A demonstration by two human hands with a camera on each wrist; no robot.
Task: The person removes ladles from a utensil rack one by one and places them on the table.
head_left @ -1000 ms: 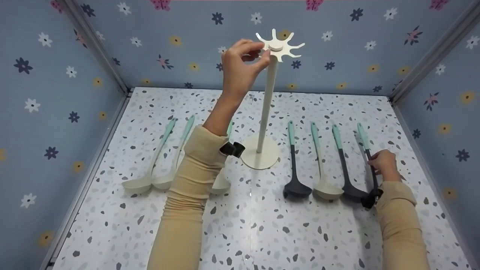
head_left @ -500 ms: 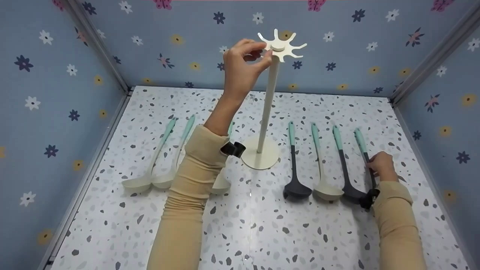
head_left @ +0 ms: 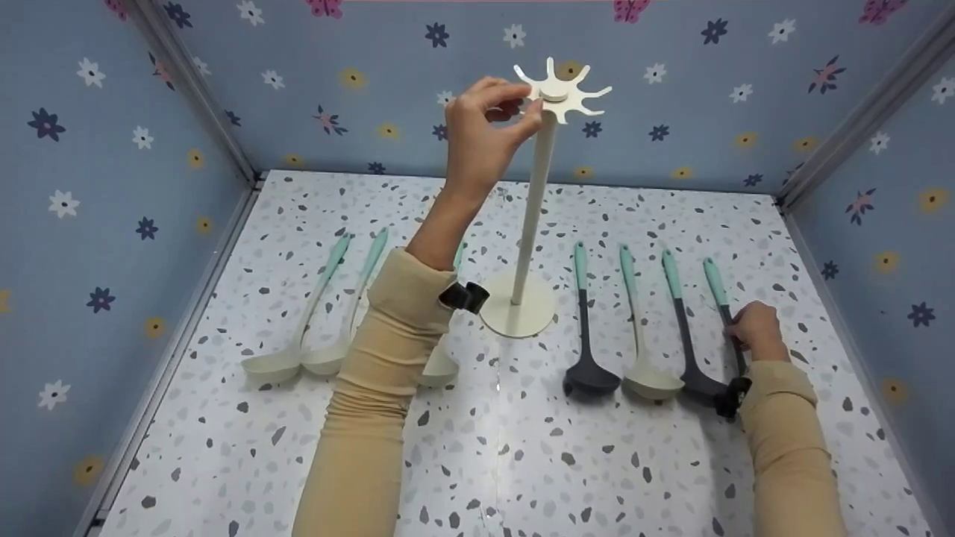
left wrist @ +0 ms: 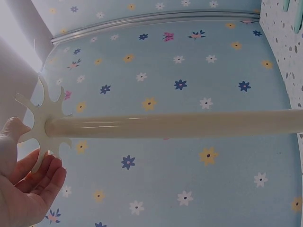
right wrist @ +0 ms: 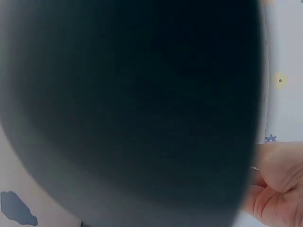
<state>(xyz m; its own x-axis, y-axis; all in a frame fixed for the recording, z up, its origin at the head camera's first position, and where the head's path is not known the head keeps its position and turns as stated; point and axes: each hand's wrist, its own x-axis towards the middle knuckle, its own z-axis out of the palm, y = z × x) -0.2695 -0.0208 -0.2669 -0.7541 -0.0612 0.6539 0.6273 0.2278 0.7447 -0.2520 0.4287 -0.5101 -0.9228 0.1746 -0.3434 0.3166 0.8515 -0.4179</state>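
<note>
My left hand (head_left: 481, 138) pinches the star-shaped hook top (head_left: 556, 93) of a cream ladle stand (head_left: 533, 201). In the left wrist view the thumb and fingers of the left hand (left wrist: 28, 184) close around the hooked disc (left wrist: 45, 123) beside the pole. At the far right of the table, my right hand (head_left: 757, 328) grips the dark shaft of a mint-handled ladle (head_left: 715, 280). A blurred dark shape, apparently that ladle's bowl (right wrist: 156, 104), covers most of the right wrist view. Part of the right hand (right wrist: 279, 184) shows at its edge.
Right of the stand's round base (head_left: 517, 321) lie a dark ladle (head_left: 593, 373), a cream ladle (head_left: 653, 379) and another dark ladle (head_left: 690, 350). Several cream ladles (head_left: 276, 365) lie to the left, partly hidden by the left arm. Flowered panels (head_left: 358, 97) enclose the table.
My right hand has drawn the far-right dark ladle slightly left and towards me; its handle end sits lower in view. The left hand stays at the stand's top.
</note>
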